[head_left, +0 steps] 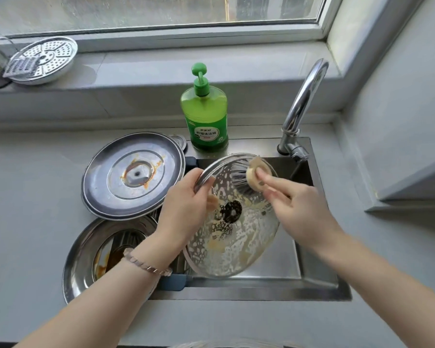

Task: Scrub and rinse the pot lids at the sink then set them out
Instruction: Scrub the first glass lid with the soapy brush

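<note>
Grip, left: our left hand (183, 209) clasps the upper left rim of the glass lid (246, 247), with the fingers curled over the metal edge.

Grip, right: our right hand (296, 207) holds the dish brush (249, 177) by its pale round head, fingers pinched around it. The dark bristles press against the upper part of the lid.

Glass lid: held tilted over the sink (312, 280), its lower edge down near the sink's front wall. The face is covered in white suds and yellowish smears. A dark round shape (230, 211) shows through the middle; we cannot tell whether it is the knob or the drain.

Farther steel lid (131, 177): on the counter (35, 172), just left of the sink. It has brown stains around its centre and overlaps the lid below.

Nearer steel lid (86, 254): on the same counter, partly under the farther one, with brown marks inside its ring. Our left forearm crosses above it.

Bracelet (146, 264): on our left wrist.

Soap bottle (205, 114): green with a pump top, upright on the sink's back ledge, between the farther steel lid and the tap.

Tap (301, 106): chrome and curved, at the sink's back right corner. We cannot tell whether water runs.

Windowsill (136, 69), far left: a round perforated steamer plate (50, 56) with a small metal grater (23, 65) leaning on it.
</note>
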The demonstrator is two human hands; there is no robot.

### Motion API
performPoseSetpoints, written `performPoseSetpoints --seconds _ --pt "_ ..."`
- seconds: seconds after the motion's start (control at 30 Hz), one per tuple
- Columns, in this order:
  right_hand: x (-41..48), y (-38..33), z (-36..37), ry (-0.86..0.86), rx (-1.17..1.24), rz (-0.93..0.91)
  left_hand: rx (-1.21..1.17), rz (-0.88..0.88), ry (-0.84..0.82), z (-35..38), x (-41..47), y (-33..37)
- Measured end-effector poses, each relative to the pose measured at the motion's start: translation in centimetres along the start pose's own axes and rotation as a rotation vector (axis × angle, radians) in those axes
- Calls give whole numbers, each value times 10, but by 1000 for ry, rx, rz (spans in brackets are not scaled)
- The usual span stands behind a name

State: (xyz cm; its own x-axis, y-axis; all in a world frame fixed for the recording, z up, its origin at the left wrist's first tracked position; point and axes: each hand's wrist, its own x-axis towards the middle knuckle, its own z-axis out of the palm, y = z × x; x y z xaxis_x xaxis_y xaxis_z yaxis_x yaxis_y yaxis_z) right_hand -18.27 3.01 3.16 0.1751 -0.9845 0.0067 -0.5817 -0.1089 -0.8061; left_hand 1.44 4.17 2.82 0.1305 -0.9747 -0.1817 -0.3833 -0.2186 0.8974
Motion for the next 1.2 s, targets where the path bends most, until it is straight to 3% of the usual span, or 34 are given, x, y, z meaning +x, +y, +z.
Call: performPoseSetpoints --seconds 0.23,0.33,0.43,0.6,0.73,0.8,0.9,1.07,1.2 --pt "2 -4 -19 215 59 -8 475 341 122 2 7 9" --pt "7 -13 -11 139 88 -61 618 483 95 8 7 17" --pt "7 -10 -1 94 38 -112 578 470 88 8 5 17" --pt "24 29 -19 63 168 230 467 466 96 1 -3 7" --pt "9 11 -6 -28 185 -6 512 512 74 6 -2 3" --pt "12 17 -6 8 217 4 448 486 87 7 -3 -2" --pt "22 46 -12 125 287 186 223 396 138 5 -5 -11" --pt "14 84 -1 160 440 406 -214 196 299 14 -14 -19" --pt "11 94 2 291 493 529 -415 48 367 16 -9 -20"
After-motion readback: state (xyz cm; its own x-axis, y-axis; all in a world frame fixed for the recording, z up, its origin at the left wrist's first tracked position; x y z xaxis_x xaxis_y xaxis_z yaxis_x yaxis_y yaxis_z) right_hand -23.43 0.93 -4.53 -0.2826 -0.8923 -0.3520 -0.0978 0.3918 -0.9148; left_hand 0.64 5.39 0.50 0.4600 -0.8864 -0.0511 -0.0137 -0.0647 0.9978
